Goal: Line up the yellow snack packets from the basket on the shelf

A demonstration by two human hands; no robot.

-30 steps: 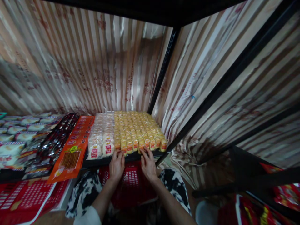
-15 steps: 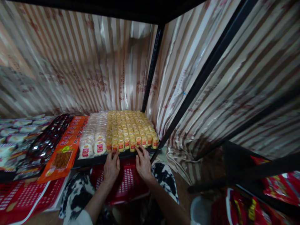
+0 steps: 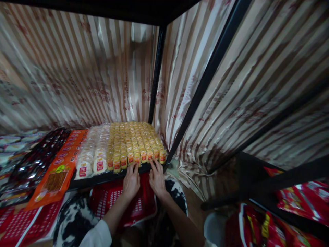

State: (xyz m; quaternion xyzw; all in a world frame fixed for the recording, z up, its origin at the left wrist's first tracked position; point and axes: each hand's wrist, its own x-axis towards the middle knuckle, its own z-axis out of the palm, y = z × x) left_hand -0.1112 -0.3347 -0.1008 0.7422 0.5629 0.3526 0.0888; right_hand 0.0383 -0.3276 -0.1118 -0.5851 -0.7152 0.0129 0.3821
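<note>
The yellow snack packs [image 3: 133,142] fill the right end of the shelf [image 3: 102,177], beside its black corner post [image 3: 190,106]. The left hand [image 3: 131,183] and right hand [image 3: 156,179] rest open-fingered against the front row, seemingly straightening it; next comes an even nudge.

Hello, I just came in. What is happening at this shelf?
A person crouches at a low black shelf and has both hands at its front edge. The left hand and the right hand touch the front row of small yellow packets, which fill the right end of the shelf in neat rows. White packets and an orange packet lie further left. A red basket sits below.
</note>
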